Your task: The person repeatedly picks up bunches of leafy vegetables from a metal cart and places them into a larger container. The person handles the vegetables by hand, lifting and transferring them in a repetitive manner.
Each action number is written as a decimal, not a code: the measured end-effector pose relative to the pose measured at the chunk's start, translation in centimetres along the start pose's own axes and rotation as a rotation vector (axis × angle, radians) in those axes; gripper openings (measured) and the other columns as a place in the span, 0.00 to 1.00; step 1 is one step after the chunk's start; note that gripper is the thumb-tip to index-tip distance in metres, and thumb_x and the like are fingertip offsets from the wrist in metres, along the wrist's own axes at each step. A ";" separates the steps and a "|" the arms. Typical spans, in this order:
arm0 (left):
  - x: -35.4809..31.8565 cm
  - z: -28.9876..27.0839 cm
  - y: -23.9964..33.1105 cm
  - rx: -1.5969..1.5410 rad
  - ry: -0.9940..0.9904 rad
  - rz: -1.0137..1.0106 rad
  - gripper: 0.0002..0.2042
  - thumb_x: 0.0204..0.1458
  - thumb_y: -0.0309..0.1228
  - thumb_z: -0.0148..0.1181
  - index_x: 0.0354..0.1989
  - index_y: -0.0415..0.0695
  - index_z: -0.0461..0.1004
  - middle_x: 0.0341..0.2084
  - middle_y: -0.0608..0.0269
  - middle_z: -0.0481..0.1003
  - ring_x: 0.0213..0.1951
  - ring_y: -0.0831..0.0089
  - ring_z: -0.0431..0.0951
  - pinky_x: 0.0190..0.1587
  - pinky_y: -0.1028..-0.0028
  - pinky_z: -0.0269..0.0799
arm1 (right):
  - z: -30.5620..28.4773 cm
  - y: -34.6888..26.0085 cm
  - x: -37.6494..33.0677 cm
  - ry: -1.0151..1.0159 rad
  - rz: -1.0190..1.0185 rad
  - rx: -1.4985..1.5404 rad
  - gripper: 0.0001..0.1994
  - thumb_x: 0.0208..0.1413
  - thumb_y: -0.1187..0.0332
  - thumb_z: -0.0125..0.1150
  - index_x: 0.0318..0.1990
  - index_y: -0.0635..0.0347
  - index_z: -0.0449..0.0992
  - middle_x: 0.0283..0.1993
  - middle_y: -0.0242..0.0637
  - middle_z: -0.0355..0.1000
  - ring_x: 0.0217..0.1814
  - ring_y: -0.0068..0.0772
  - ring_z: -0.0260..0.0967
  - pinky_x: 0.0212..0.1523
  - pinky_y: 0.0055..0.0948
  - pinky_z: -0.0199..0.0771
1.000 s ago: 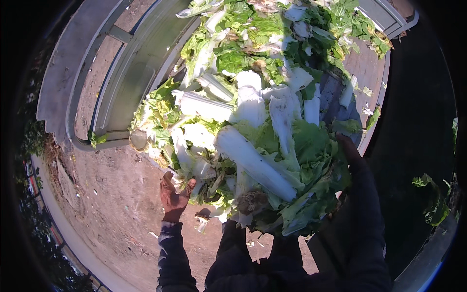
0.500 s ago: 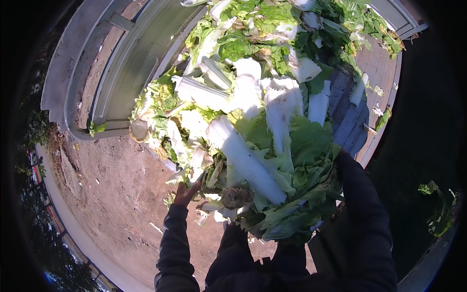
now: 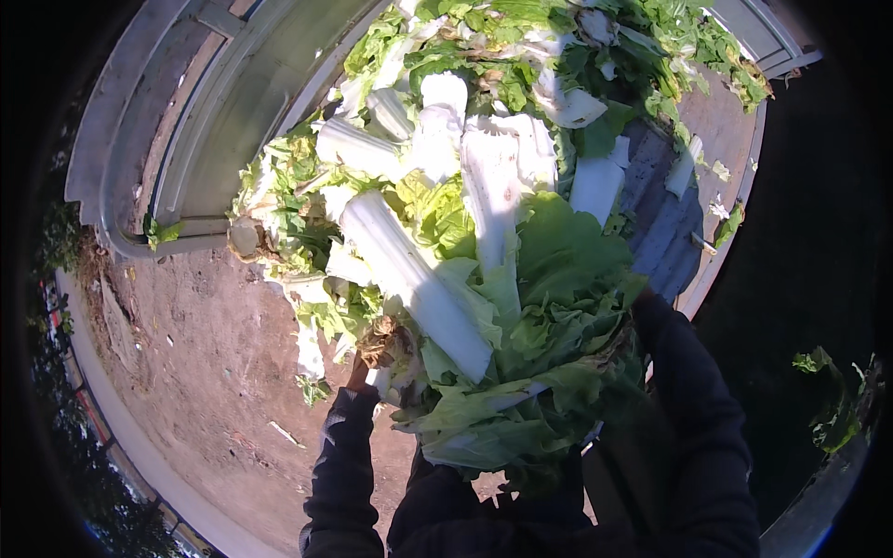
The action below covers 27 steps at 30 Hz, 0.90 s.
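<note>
You carry an armful of cabbage leaves (image 3: 465, 279) at frame centre — left hand (image 3: 361, 374) gripping beneath, right hand hidden; next, tip it clear — steadily.

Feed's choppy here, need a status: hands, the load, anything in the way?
Left hand under the cabbage armful, mostly hidden. Right hand out of sight behind the leaves, dark sleeve wrapped round. Loose leaves piled on the grey trough ahead.
</note>
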<state>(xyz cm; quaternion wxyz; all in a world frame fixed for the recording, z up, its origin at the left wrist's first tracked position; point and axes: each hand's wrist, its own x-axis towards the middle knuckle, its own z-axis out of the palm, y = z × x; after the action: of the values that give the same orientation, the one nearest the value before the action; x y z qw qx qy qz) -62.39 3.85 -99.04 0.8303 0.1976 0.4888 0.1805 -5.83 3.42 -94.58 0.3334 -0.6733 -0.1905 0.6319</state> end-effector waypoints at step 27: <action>-6.4 19.5 -0.3 0.527 0.266 0.121 0.21 0.60 0.34 0.56 0.60 0.42 0.66 0.52 0.59 0.72 0.53 0.69 0.71 0.56 0.71 0.67 | -0.1 12.8 -32.7 0.437 0.118 0.327 0.27 0.60 0.51 0.57 0.56 0.66 0.72 0.50 0.44 0.77 0.50 0.37 0.75 0.51 0.33 0.72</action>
<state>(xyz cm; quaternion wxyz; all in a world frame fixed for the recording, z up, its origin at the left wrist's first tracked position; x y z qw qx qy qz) -48.09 -2.49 -85.85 0.6666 0.4098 0.6108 0.1210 -12.02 -27.80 -79.79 0.4334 -0.7409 0.0298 0.5122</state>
